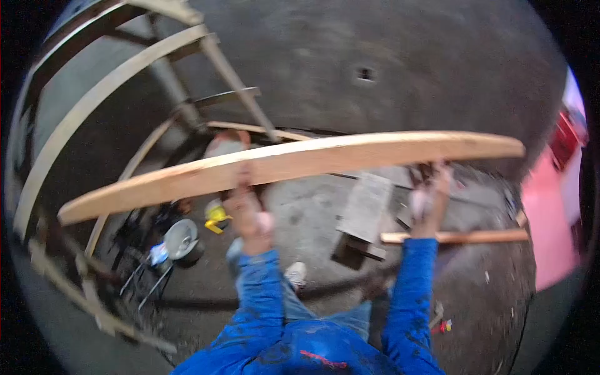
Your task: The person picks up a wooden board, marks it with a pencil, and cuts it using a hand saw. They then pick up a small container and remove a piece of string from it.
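A long wooden plank (300, 159) spans the view in front of me, raised above the floor and tilted with its right end farther up in the picture. My left hand (249, 215) grips it from below, left of its middle, with the thumb side showing and some fingers hidden by the wood. Farther right, my right hand (431, 194) is closed at the plank's lower edge, smeared by motion. Both arms, in blue sleeves, are stretched forward. The camera's wide lens makes the plank look bowed.
A wooden frame (94, 106) stands at the left. Below the plank are a grey block (367, 206), another timber piece (475, 237) on the floor, a metal bowl (180, 239) and a yellow tape measure (216, 217). A dark wall (300, 69) rises behind; a pink sheet (547, 225) is at right.
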A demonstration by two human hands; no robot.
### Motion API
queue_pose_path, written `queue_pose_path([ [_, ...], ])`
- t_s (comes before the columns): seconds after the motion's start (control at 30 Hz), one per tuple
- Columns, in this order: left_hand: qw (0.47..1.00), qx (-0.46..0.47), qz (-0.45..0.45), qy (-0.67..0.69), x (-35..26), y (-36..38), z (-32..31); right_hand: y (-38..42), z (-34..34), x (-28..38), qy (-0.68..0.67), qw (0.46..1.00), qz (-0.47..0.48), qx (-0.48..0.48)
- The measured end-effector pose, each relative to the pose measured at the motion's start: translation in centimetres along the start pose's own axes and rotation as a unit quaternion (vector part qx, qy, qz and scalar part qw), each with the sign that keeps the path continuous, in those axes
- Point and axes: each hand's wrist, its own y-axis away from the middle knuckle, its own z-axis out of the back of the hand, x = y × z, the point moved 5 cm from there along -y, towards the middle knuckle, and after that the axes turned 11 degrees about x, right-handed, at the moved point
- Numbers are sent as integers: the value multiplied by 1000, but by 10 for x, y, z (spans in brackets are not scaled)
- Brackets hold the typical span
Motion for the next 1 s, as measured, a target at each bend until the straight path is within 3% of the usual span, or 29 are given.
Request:
queue_pose_path([
  [0.1, 990, 84, -14, 110, -23, 16, -24, -11, 30, -13, -11, 1000, -15, 20],
  [0.17, 991, 112, -1, 70, -41, 23, -36, -2, 18, -6, -27, 999, -11, -31],
  [0.37, 988, 136, 22, 75, -40, 24, -46, -16, 33, -16, -77, 997, -27, 14],
  [0.53, 989, 108, 49, 88, -32, 29, -45, -24, 31, -15, -76, 996, -20, 31],
  [0.7, 988, 102, 67, 97, -24, 35, -35, -21, 28, -19, -64, 997, -8, -32],
  [0.9, 977, 125, 149, 91, -1, 38, -15, -21, 36, -35, -96, 995, -27, 15],
  [1.0, 988, 119, 70, 69, -18, 37, -24, -17, 33, -37, -91, 995, -24, 17],
])
